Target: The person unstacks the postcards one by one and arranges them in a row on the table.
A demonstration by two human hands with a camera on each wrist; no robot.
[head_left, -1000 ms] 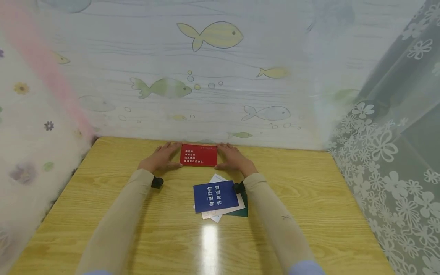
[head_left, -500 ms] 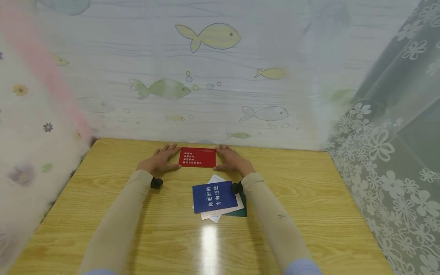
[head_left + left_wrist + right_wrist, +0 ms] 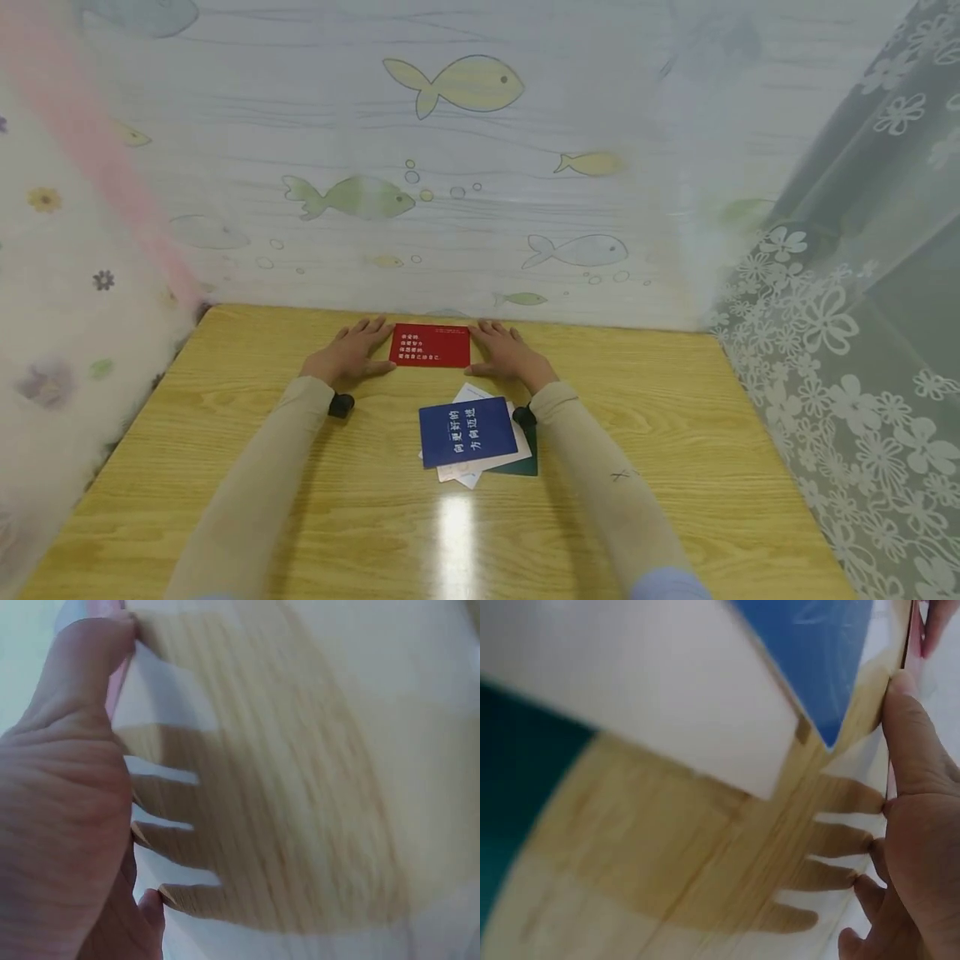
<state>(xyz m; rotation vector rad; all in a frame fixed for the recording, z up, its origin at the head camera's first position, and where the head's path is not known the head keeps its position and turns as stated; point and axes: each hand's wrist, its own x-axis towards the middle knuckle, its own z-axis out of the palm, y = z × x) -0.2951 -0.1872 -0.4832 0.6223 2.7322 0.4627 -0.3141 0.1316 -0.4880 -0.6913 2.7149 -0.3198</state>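
A red card (image 3: 430,345) with white print lies flat on the wooden table (image 3: 247,392) near the back wall. My left hand (image 3: 351,357) lies flat at its left edge, fingers straight, thumb along the near corner. My right hand (image 3: 506,354) lies the same way at its right edge. In the left wrist view my left hand (image 3: 67,817) fills the left side, its thumb tip touching a pale pink edge. In the right wrist view the right hand (image 3: 922,847) has its thumb against the card's edge. Nearer me lies a blue card (image 3: 465,431) on top of white cards (image 3: 480,462) and a dark green card (image 3: 525,462).
A fish-patterned sheet (image 3: 450,167) forms the back wall just behind the red card. A flowered lace curtain (image 3: 847,333) closes the right side, and a pale flowered cloth (image 3: 60,317) the left. The table top shows a glare streak (image 3: 456,533) near me.
Both hands and the red card stay in nearly the same place against the back wall; only the view has shifted slightly.
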